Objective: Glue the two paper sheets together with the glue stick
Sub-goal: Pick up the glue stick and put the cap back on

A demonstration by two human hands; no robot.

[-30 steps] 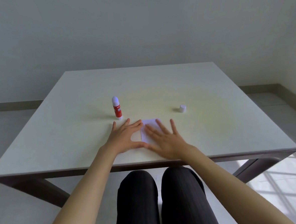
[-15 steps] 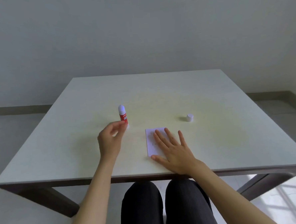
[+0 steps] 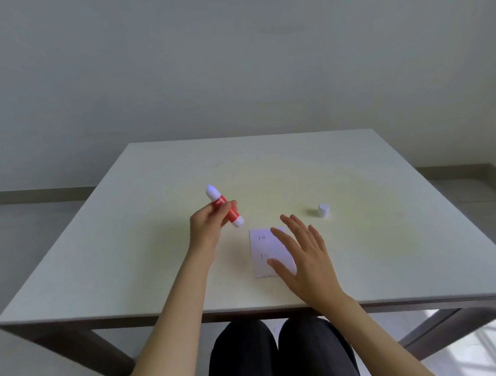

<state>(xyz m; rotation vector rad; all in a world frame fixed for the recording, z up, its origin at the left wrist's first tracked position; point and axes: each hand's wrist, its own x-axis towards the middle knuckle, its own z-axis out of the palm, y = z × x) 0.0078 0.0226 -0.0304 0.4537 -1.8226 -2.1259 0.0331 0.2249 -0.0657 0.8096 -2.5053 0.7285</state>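
I count one glue stick [image 3: 224, 209], gripped in my left hand [image 3: 207, 228]. One small white cap [image 3: 323, 210] stands on the surface [image 3: 158, 266]. One paper rectangle [image 3: 266, 252] shows under my right hand [image 3: 305, 260]; whether it is two stacked sheets I cannot tell. Two hands, one surface.
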